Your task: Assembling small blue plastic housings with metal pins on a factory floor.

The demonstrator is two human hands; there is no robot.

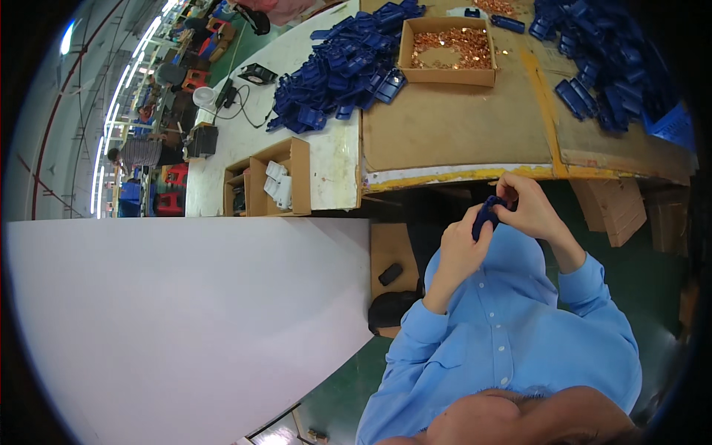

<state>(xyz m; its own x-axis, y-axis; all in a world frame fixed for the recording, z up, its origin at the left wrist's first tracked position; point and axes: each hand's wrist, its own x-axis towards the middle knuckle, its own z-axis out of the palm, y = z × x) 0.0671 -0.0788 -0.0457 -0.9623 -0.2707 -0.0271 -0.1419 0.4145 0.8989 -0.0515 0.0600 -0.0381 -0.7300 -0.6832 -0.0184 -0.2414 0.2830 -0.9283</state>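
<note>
A wide white panel (185, 326) fills the lower left of the frame, hiding whatever lies behind it. Across the top runs the table (460, 141), its brown cardboard cover worn and edged with yellow tape, so that parts can be tipped out on it within arm's reach. Two heaps of blue plastic parts sit there: one heap (341, 70) at upper centre, another (604, 67) at upper right. Between them stands an open cardboard box (448, 52) of small copper pieces, handy to both heaps. Just below the table edge, right of centre, both hands meet on one blue part (486, 215): the left hand (460, 248) cradles it from below, seemingly to steady it, while the right hand (530, 208) pinches its top with curled fingertips.
</note>
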